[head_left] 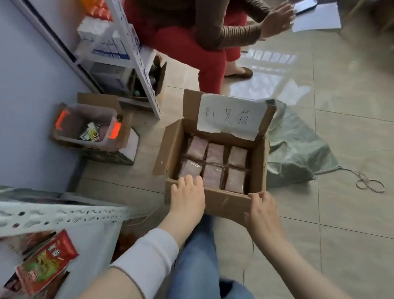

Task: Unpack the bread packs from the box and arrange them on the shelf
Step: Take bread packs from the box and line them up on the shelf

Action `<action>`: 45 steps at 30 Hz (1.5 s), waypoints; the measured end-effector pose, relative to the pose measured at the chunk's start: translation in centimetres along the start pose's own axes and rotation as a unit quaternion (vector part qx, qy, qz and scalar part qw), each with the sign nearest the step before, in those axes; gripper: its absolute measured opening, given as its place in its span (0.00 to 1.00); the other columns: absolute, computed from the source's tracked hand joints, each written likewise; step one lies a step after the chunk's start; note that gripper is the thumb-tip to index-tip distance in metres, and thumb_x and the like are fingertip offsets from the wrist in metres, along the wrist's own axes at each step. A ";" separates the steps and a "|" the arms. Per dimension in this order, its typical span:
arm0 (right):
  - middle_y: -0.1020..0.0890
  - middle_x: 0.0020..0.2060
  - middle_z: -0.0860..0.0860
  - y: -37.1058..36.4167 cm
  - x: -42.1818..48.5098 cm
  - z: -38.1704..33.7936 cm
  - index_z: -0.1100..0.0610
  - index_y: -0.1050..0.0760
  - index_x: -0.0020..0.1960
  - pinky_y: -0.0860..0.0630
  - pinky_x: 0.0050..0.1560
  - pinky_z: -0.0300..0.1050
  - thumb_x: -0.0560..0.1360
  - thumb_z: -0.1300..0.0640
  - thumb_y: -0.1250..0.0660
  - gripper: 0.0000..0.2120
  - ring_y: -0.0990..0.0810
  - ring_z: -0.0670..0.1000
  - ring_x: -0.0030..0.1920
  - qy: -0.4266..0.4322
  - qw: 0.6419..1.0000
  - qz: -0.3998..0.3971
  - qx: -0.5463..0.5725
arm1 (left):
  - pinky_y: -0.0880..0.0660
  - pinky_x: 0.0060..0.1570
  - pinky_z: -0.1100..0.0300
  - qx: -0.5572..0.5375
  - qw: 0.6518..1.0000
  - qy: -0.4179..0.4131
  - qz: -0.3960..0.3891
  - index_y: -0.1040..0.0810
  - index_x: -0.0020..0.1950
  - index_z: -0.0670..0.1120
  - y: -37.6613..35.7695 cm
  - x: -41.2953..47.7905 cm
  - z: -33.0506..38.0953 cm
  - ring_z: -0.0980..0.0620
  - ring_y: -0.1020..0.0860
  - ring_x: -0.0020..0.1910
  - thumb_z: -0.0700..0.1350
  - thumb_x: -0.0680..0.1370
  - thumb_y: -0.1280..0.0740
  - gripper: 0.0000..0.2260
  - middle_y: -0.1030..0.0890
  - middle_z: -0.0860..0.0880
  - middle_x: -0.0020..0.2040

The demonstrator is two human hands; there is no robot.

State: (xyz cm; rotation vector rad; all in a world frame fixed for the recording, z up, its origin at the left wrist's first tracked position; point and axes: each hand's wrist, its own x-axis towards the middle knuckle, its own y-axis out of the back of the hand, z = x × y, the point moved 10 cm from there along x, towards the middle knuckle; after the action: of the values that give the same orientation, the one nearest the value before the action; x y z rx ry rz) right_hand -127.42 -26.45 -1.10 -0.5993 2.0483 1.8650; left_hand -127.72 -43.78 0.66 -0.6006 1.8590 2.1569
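left fingers [188,180]: curled over the near rim of the box at lower centre, tips dipping inside and touching or nearly touching the nearest pack. Gripping cardboard, no pack held.
right fingers [260,197]: clamped on the box's near-right corner, thumb side on the outer wall. Holding the box only.
left hand [187,199]: lower centre, white sleeve pushed up the forearm.
right hand [263,214]: just right of it, bare forearm.
box [225,202]: open cardboard carton on the floor, centre of frame. Far flap stands up with a handwritten paper label [232,116] on it.
bread packs [214,165]: six visible in clear wrap, two rows of three, top layer looks full. Can't tell how many layers below.
shelf [56,215]: white perforated rack edge at lower left, red snack packets [46,263] already lying on its board. A second rack stands at upper left.
surroundings: clear bin [86,127] at left middle, green sack [297,149] on the floor right of the box, a second person seated at top of frame.
step: my read is box positioning, unpacking not started.
next: free one hand, pinch a near-row pack by its wrap, lift straight up. Packs sit tight, so fingers need to work into a seam. Then swing left to the rack, clear of the snack packets.
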 end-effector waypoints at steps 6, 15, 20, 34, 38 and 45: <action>0.34 0.62 0.56 -6.5 11.2 2.1 0.57 0.37 0.66 0.32 0.59 0.47 0.76 0.53 0.38 0.21 0.34 0.57 0.62 -0.083 0.994 -0.056 0.051 | 0.32 0.57 0.52 -0.020 0.998 0.007 -0.053 0.35 0.62 0.45 -6.9 13.7 -1.8 0.44 0.31 0.61 0.48 0.76 0.36 0.17 0.29 0.44 0.61; 0.36 0.67 0.64 -17.6 31.6 7.2 0.67 0.47 0.72 0.37 0.66 0.54 0.76 0.46 0.38 0.36 0.36 0.63 0.66 -0.246 0.956 -0.041 0.155 | 0.38 0.66 0.47 -0.164 0.979 0.122 -0.005 0.43 0.71 0.45 -17.3 31.7 -6.3 0.39 0.40 0.69 0.47 0.75 0.33 0.29 0.42 0.39 0.71; 0.35 0.68 0.63 -21.8 36.0 9.0 0.67 0.45 0.71 0.40 0.67 0.58 0.75 0.43 0.40 0.36 0.36 0.63 0.68 -0.324 0.926 -0.062 0.181 | 0.35 0.64 0.46 -0.204 0.964 0.163 0.056 0.41 0.70 0.39 -19.9 35.8 -8.0 0.37 0.35 0.65 0.46 0.74 0.32 0.30 0.38 0.37 0.68; 0.23 0.60 0.58 -19.6 35.3 11.0 0.62 0.29 0.64 0.28 0.54 0.46 0.68 0.49 0.27 0.30 0.24 0.59 0.60 -0.377 0.819 -0.027 0.432 | 0.28 0.56 0.57 -0.427 0.872 0.238 -0.025 0.31 0.64 0.42 -20.8 38.3 -10.9 0.43 0.27 0.60 0.41 0.69 0.27 0.25 0.26 0.41 0.60; 0.23 0.59 0.57 -18.5 33.5 10.7 0.59 0.32 0.64 0.26 0.58 0.49 0.67 0.52 0.25 0.29 0.22 0.58 0.57 -0.386 0.764 -0.049 0.514 | 0.28 0.51 0.56 -0.472 0.845 0.250 0.009 0.31 0.59 0.41 -19.2 35.8 -11.5 0.44 0.25 0.54 0.42 0.70 0.28 0.21 0.25 0.44 0.52; 0.20 0.55 0.57 -14.4 23.1 7.6 0.61 0.29 0.61 0.21 0.54 0.51 0.66 0.58 0.24 0.27 0.19 0.58 0.52 -0.332 0.762 -0.104 0.546 | 0.28 0.51 0.55 -0.594 0.740 0.315 0.037 0.33 0.53 0.48 -14.9 23.0 -12.0 0.49 0.24 0.50 0.45 0.71 0.28 0.17 0.25 0.52 0.46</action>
State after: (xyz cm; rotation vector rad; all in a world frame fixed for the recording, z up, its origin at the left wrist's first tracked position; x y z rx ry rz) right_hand -140.65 -22.19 -25.71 0.1562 1.9694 0.3786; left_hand -139.90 -55.09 -24.16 -1.6307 0.2891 3.2803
